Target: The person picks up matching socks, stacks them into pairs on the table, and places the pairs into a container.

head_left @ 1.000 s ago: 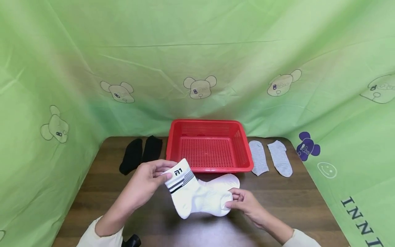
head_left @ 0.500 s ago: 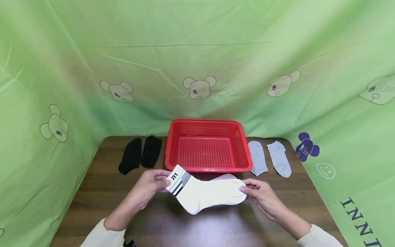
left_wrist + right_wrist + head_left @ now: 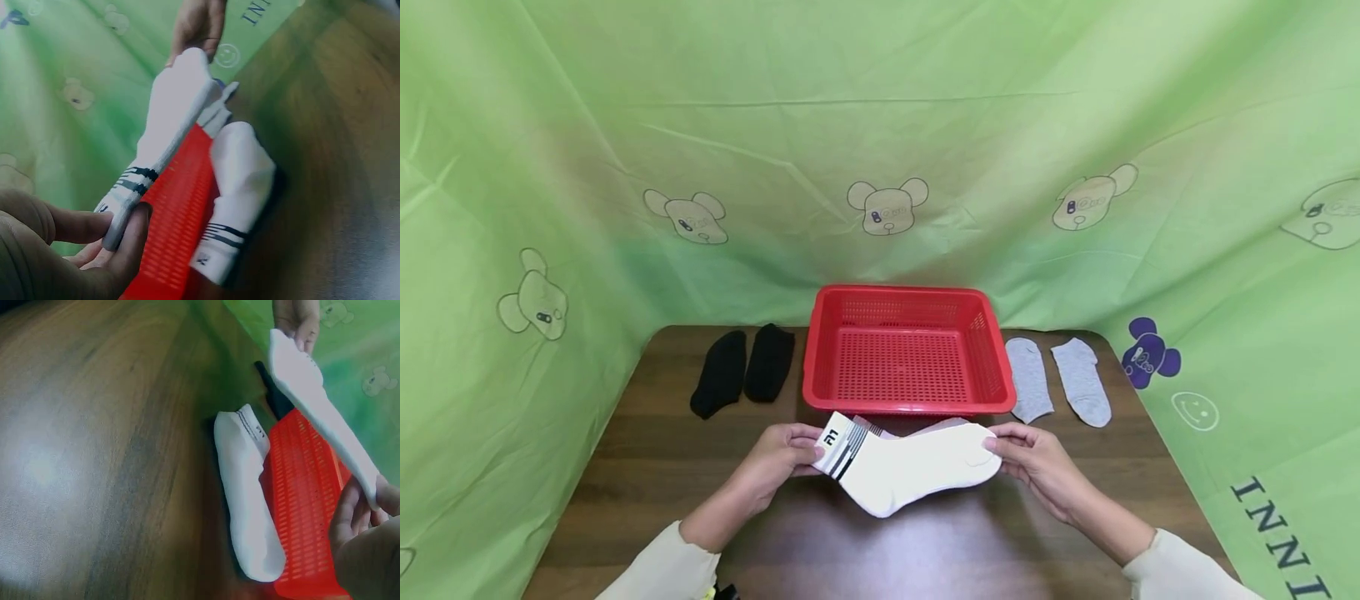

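Between both hands a white sock (image 3: 917, 467) with dark stripes at its cuff is stretched out above the table. My left hand (image 3: 782, 460) pinches the striped cuff between thumb and fingers. The toe end is pinched by my right hand (image 3: 1037, 467). A second white striped sock (image 3: 240, 181) lies on the table in front of the basket; in the head view the held sock mostly hides it, while the right wrist view shows it at full length. The red basket (image 3: 910, 408) stands just behind the socks.
Two black socks (image 3: 720, 375) lie side by side left of the basket. Two grey socks (image 3: 1082, 383) lie to its right. A green printed curtain (image 3: 880, 125) hangs behind and at both sides of the brown wooden table (image 3: 640, 475).
My right hand has moved right and slightly up with the toe end, so the held sock, bent a second ago, is now straightened out. My left hand has kept its grip on the cuff.
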Demonstrator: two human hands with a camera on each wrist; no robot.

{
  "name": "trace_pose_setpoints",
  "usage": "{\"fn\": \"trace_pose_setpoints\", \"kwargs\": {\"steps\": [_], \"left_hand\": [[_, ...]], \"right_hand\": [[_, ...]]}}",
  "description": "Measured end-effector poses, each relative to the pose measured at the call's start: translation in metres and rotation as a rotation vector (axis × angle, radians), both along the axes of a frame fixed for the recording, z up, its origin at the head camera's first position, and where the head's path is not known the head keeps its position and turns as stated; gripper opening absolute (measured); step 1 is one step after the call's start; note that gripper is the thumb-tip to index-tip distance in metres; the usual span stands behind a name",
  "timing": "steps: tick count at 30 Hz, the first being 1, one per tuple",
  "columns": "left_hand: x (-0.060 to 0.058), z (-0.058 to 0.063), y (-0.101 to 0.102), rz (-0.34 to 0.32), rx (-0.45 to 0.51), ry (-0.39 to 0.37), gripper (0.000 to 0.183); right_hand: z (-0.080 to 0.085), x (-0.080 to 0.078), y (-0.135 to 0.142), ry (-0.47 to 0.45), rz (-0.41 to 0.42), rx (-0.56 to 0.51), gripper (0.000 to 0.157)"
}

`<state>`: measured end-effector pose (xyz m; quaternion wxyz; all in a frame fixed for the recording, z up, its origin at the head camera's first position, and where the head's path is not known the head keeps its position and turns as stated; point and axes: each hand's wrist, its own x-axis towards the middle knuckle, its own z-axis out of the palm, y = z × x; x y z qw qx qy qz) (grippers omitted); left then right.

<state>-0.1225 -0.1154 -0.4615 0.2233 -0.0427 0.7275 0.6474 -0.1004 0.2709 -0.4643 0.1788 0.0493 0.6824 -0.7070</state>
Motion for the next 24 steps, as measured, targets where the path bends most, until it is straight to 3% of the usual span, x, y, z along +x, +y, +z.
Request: {"fn": "trace_pose_setpoints", "kwargs": {"steps": [5,14,24], "left_hand": [[0.0,-0.01,0.009,0.036,-0.029,0.007,0.031],[-0.007,-0.028,0.021,0.074,-0.037,0.026,0.029],[-0.011,-0.041,0.033,0.129,-0.067,0.064,0.028]], "right_hand": [[-0.005,-0.004,0.001,-0.028,-0.054,0.032,0.026],[-0.025,-0.011,0.005,-0.062,-0.067,0.042,0.029],[-0.034,-0.019,0.001,-0.068,-0.102,0.106,0.033]]}}
